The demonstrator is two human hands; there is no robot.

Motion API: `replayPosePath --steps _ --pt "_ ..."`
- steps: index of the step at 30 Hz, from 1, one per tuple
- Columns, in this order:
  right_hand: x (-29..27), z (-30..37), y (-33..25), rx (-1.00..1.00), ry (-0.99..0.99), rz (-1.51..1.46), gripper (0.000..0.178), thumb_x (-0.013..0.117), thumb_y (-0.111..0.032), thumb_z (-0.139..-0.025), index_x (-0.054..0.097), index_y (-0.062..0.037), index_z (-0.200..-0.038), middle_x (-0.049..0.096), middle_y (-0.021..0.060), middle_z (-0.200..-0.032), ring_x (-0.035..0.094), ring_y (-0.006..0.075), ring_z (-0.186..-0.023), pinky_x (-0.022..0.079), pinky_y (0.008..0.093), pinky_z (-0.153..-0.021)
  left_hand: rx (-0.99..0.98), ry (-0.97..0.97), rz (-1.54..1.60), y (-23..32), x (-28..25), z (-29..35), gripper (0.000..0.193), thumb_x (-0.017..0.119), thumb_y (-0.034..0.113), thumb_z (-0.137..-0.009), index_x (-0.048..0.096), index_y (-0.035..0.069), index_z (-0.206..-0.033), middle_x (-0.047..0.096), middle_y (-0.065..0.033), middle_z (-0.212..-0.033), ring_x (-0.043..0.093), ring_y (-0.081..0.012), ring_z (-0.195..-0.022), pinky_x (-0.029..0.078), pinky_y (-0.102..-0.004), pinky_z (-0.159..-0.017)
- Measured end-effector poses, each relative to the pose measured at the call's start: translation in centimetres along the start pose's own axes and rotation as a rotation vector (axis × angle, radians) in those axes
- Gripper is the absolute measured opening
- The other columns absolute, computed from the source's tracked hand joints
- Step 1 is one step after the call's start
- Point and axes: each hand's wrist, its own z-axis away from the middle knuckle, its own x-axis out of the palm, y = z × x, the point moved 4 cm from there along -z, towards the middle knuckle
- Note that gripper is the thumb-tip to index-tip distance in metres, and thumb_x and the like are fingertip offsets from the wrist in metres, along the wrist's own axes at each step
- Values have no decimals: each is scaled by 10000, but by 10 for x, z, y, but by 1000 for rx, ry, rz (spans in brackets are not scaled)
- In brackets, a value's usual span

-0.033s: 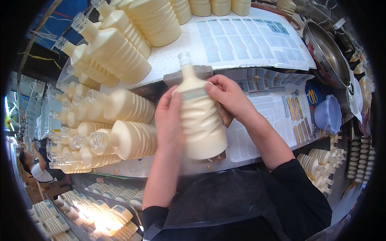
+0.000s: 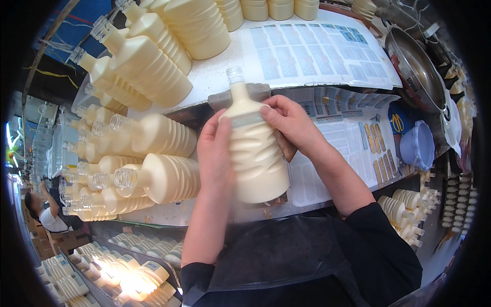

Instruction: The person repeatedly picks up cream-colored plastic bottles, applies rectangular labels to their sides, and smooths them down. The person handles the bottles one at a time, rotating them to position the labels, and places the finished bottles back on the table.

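Note:
A cream glass bottle (image 2: 258,174) with a wavy ribbed body and a clear threaded neck lies in front of me, its neck pointing away. Across its shoulder runs a narrow pale, translucent label strip (image 2: 247,120). My left hand (image 2: 214,148) grips the bottle's left side, thumb at the strip's left end. On the opposite side my right hand (image 2: 290,120) is closed at the shoulder, its thumb pressing by the strip's right end. Under the bottle shows a worn grey block (image 2: 217,101), with a brown wooden piece (image 2: 285,146) at its right.
Several cream bottles (image 2: 169,176) lie at left; others stand on a raised white shelf (image 2: 215,77). Label sheets (image 2: 312,53) and gold strips (image 2: 376,138) lie right, near a lavender bucket (image 2: 417,146) and metal pan (image 2: 417,71). Another person (image 2: 51,217) is far left.

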Motion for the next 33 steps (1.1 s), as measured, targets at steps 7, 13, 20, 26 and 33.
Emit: replayPosePath --steps 7,13,20,26,33 --pt "1 3 -4 8 17 11 345 642 -311 -1038 628 -3 -1193 674 22 -1001 594 66 -914 494 244 -808 15 11 -67 1 -1 -1 298 594 192 -1064 597 2 -1294 697 -127 -1188 692 -203 -1060 594 -372 -931" --pt "-34 1 -8 -93 76 -212 231 643 -152 -972 655 -27 -1167 667 25 -1032 602 84 -949 485 262 -856 -30 -23 14 2 -3 -2 340 637 201 -1042 548 27 -1321 634 -76 -1193 623 -160 -1072 533 -326 -960" --pt "17 45 -72 -606 253 481 226 707 23 -888 679 0 -1111 718 77 -1038 695 172 -915 557 297 -773 -1 -30 -59 0 -6 -7 374 625 235 -1047 521 37 -1348 604 -76 -1219 601 -157 -1079 525 -331 -959" --pt "54 70 -79 -1218 222 909 290 713 -11 -751 737 -57 -1036 726 80 -1001 719 266 -880 560 375 -768 -32 -9 -17 5 -14 -2 318 497 286 -1102 575 50 -1300 657 -70 -1172 638 -170 -1059 536 -340 -938" --pt "86 69 -86 -1158 140 1118 317 662 -93 -743 701 -52 -1055 713 82 -1030 708 217 -945 524 342 -796 1 -65 43 0 -24 -7 390 389 327 -1132 568 35 -1318 651 -91 -1210 629 -180 -1106 513 -364 -980"
